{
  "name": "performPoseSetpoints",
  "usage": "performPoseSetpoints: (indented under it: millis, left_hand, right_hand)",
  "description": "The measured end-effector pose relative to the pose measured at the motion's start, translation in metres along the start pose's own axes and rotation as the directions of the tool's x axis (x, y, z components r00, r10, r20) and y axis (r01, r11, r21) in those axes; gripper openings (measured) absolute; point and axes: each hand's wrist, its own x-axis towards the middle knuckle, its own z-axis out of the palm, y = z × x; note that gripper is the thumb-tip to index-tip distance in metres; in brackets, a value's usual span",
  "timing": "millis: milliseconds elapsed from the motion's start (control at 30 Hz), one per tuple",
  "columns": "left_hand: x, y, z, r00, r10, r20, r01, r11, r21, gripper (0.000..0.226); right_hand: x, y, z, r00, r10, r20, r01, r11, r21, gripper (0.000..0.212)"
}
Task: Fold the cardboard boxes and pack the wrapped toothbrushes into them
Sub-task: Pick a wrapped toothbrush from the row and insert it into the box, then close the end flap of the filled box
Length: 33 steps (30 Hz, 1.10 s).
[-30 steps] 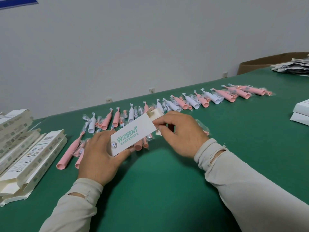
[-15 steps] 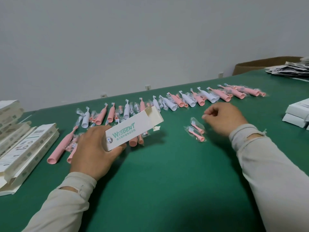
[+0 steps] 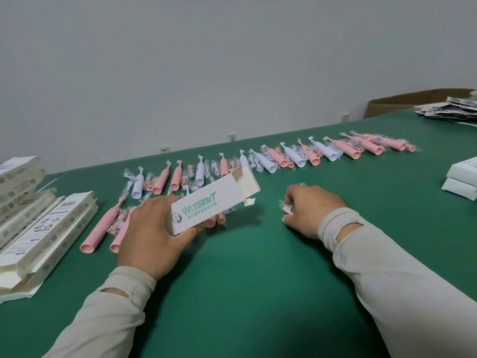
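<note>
Cardboard box [image 3: 206, 205], light and crushable, sits gripped by its edges in our left hand [image 3: 152, 236] while our right hand [image 3: 309, 210] pinches slippery wrapped brush heads [image 3: 287, 209].

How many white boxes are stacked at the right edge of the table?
2: the upper box rests on the lower box, both at the right edge of the table. The frame cuts them off, so more may lie out of view.
</note>
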Motion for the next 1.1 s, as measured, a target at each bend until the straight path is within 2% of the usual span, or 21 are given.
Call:
performPoseSetpoints:
  millis: [100,167,200,233,300,367,400,433,500,600,667,767,867,900,933,1000,1033,1100]
  left_hand:
    - [-0.001,0.0,0.001,1.0,-0.007,0.003,0.007,1.0,-0.011,0.055]
    - [-0.001,-0.001,0.001,1.0,-0.014,0.002,0.014,1.0,-0.013,0.052]
    - [-0.001,-0.001,0.001,1.0,-0.017,0.002,0.017,1.0,-0.007,0.052]
    - [0.0,-0.002,0.001,1.0,-0.017,0.001,0.017,1.0,-0.001,0.052]
    - [0.001,-0.002,0.001,1.0,-0.009,0.0,0.009,1.0,0.008,0.053]
    - [0.002,-0.002,0.001,1.0,-0.011,0.019,0.011,1.0,0.013,0.054]
    - [0.002,-0.002,0.001,0.999,-0.012,0.029,0.012,1.0,0.013,0.055]
    - [0.002,-0.002,0.002,0.999,-0.012,0.035,0.011,1.0,0.011,0.055]
    - [0.001,-0.002,0.002,0.999,-0.012,0.037,0.012,1.0,0.004,0.056]
    - [0.0,-0.002,0.001,0.999,-0.007,0.033,0.007,1.0,-0.001,0.056]
    - [-0.001,0.0,0.001,0.999,0.01,0.044,-0.01,1.0,-0.01,0.058]
    - [-0.002,0.002,0.001,0.998,0.022,0.061,-0.021,1.0,-0.012,0.06]
    - [-0.002,0.0,0.0,0.998,0.004,0.059,-0.003,1.0,-0.017,0.059]
    - [-0.001,0.0,0.0,0.998,-0.002,0.06,0.003,1.0,-0.019,0.059]
    - [-0.001,0.0,-0.001,0.998,-0.006,0.063,0.007,1.0,-0.021,0.06]
    - [-0.001,0.0,0.0,0.998,-0.009,0.066,0.011,1.0,-0.022,0.061]
    - [-0.001,0.001,0.0,0.998,-0.007,0.067,0.009,1.0,-0.021,0.061]
    - [-0.002,0.001,0.001,0.998,0.003,0.069,-0.002,1.0,-0.013,0.061]
  right_hand:
    - [0.0,-0.007,0.007,0.999,-0.041,-0.005,0.041,0.999,0.016,0.038]
    - [0.0,-0.007,0.007,0.994,-0.08,-0.08,0.099,0.958,0.268,0.045]
    - [-0.001,-0.007,0.006,0.986,-0.083,-0.145,0.142,0.876,0.462,0.046]
    - [-0.003,-0.007,0.003,0.973,-0.074,-0.216,0.199,0.743,0.639,0.044]
    - [-0.007,-0.01,-0.004,0.941,-0.055,-0.333,0.326,0.405,0.854,0.037]
    - [-0.012,-0.017,-0.008,0.915,-0.042,-0.401,0.403,0.125,0.907,0.029]
    - [-0.014,-0.022,-0.008,0.906,-0.036,-0.423,0.424,0.058,0.904,0.027]
    - [-0.016,-0.027,-0.006,0.896,-0.028,-0.442,0.443,0.038,0.896,0.026]
    - [-0.016,-0.032,0.0,0.868,-0.002,-0.497,0.494,0.104,0.863,0.029]
    - [-0.014,-0.032,0.006,0.822,0.006,-0.57,0.545,0.285,0.789,0.028]
    - [-0.014,-0.031,0.009,0.837,-0.024,-0.547,0.526,0.316,0.79,0.026]
    - [-0.017,-0.035,0.012,0.904,-0.118,-0.411,0.427,0.237,0.872,0.017]
    - [-0.019,-0.038,0.009,0.937,-0.137,-0.322,0.331,0.047,0.942,0.011]
    - [-0.019,-0.037,0.008,0.934,-0.115,-0.337,0.346,0.063,0.936,0.016]
    - [-0.017,-0.034,0.008,0.921,-0.08,-0.382,0.39,0.166,0.906,0.02]
    - [-0.016,-0.029,0.008,0.871,-0.037,-0.49,0.455,0.436,0.776,0.024]
    - [-0.017,-0.029,0.009,0.854,-0.031,-0.519,0.462,0.502,0.731,0.023]
    - [-0.018,-0.031,0.011,0.85,-0.025,-0.525,0.469,0.49,0.735,0.023]
